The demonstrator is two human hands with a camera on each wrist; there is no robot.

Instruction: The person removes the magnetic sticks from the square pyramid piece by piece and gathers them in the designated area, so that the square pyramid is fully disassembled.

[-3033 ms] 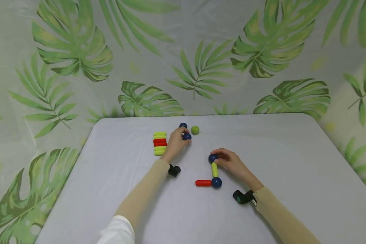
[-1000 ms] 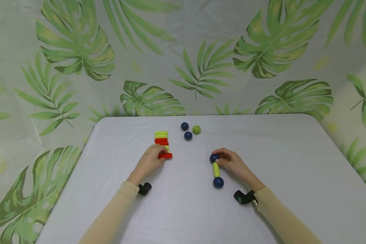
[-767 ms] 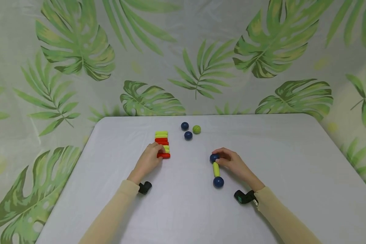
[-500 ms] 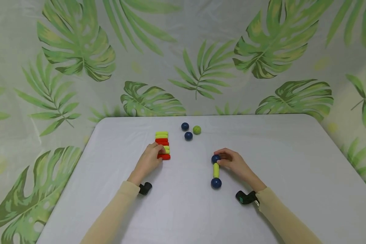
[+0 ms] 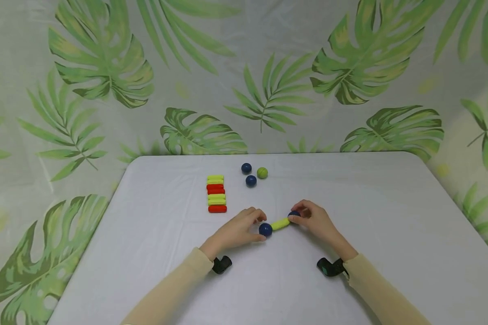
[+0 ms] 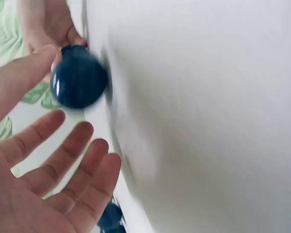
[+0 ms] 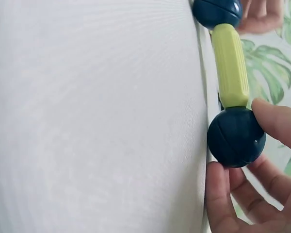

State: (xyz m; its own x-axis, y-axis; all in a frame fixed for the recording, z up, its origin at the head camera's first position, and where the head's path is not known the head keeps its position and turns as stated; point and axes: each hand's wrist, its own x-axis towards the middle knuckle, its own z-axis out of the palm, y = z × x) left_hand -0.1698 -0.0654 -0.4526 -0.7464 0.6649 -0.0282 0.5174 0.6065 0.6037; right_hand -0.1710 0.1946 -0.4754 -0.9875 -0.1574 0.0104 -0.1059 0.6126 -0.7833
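A yellow-green ribbed rod (image 5: 280, 224) joins two dark blue balls near the middle of the table. My right hand (image 5: 316, 222) pinches the right-hand ball (image 7: 236, 137) between thumb and fingers. Around the left-hand ball (image 5: 265, 229) my left hand (image 5: 237, 229) is spread, thumb on the near side and fingers on the far side. In the left wrist view those fingers stand apart from the ball (image 6: 79, 80), and the thumb tip lies close to it; contact is unclear. A red rod (image 5: 217, 209) lies at the near end of a row of rods, to the left.
Several yellow-green rods (image 5: 217, 199) and red rods (image 5: 215, 189) make up the row on the white table (image 5: 166, 189). Farther back sit two loose blue balls (image 5: 251, 181) and a green ball (image 5: 262, 172). A leaf-print cloth (image 5: 264, 99) hangs behind the table.
Earlier, a red rod came off the near ball; my left hand set it at the row's near end, let go and moved right. The two-ball piece has swung from upright in view to slanting left.
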